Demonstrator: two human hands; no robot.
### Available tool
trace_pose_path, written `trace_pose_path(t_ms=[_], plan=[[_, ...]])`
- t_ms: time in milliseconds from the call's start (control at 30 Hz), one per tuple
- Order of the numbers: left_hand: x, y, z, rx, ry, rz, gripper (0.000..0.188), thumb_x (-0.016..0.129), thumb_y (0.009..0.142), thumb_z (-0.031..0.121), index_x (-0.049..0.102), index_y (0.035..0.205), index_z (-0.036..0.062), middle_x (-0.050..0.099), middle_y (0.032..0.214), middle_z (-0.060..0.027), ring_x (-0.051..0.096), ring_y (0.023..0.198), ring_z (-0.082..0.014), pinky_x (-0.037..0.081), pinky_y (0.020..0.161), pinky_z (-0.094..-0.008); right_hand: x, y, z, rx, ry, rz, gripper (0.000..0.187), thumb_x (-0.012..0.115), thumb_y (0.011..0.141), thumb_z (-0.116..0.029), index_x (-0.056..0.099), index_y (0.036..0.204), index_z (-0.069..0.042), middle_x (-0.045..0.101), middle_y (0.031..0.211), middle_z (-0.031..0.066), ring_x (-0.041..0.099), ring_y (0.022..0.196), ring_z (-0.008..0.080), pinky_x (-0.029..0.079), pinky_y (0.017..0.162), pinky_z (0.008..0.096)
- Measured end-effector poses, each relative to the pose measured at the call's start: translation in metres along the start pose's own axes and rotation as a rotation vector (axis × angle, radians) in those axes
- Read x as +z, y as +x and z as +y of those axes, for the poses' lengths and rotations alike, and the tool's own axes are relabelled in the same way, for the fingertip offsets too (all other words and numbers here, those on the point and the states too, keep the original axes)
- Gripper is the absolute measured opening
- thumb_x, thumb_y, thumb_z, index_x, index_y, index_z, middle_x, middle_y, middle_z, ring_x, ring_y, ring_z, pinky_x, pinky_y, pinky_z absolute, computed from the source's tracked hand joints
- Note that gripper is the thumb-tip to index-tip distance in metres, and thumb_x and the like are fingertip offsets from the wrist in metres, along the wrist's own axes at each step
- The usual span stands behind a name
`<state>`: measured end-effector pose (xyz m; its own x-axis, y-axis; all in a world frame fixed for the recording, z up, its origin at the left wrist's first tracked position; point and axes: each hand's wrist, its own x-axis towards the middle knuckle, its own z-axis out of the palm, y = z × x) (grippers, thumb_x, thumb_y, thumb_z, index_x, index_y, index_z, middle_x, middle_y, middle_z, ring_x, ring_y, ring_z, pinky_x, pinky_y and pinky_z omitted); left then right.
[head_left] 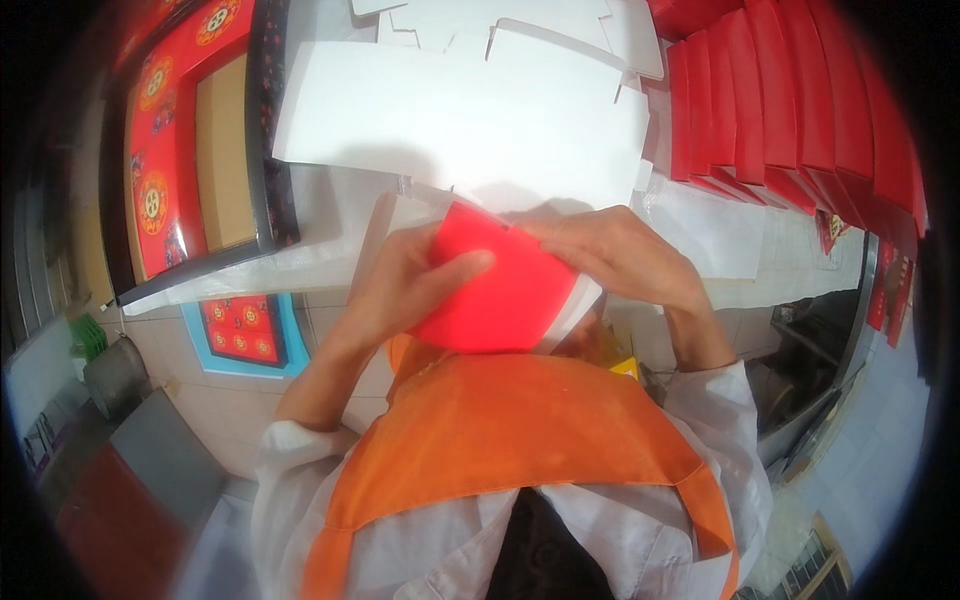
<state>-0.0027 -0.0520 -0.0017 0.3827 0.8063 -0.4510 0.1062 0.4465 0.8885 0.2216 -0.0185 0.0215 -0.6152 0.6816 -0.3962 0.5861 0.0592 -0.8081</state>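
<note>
A bright red cardboard box (505,290) with a white inner edge is held close against my orange apron. My left hand (405,285) grips its left side, the thumb lying across the red face. My right hand (625,255) is at the upper right edge, its fingers bent and closed on the card there. Some of the fingertips of both hands are hidden behind the box. Just beyond my hands lie flat white cardboard blanks (450,110), stacked with slots and tabs showing at the far edge.
Red boxes (780,90) stand packed in a row at the right. A black-edged case (262,150) at the left holds red patterned packs and bare brown cardboard. Below the table edge, a red patterned box lies on a blue sheet (203,345). A grey panel (170,450) stands lower left.
</note>
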Motion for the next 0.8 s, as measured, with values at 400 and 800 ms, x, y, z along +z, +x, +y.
trace_pose_path(t_ms=[400, 800], plan=[[-0.007, 0.002, 0.008, 0.012, 0.075, -0.039, 0.027, 0.061, 0.083, 0.020, 0.061, 0.099, -0.0008, 0.064, 0.086, -0.0064, 0.059, 0.078, -0.0111, 0.048, 0.070, -0.0251, -0.001, 0.000, 0.019, -0.292, 0.174, -0.071, 0.036, 0.046, 0.088, -0.014, 0.049, 0.124, -0.010, 0.048, 0.128, 0.0095, 0.048, 0.113, 0.0265, 0.039, 0.094, 0.0310], [-0.015, 0.040, 0.071, 0.344, 0.716, -0.083, 0.031, 0.065, 0.078, 0.023, 0.059, 0.098, -0.0001, 0.064, 0.085, -0.0108, 0.061, 0.079, -0.0186, 0.048, 0.070, -0.0272, 0.011, 0.012, -0.008, -0.183, 0.677, 0.110, 0.061, 0.051, 0.086, -0.011, 0.020, 0.138, -0.003, 0.032, 0.135, 0.0142, 0.035, 0.123, 0.0216, 0.028, 0.101, 0.0299]])
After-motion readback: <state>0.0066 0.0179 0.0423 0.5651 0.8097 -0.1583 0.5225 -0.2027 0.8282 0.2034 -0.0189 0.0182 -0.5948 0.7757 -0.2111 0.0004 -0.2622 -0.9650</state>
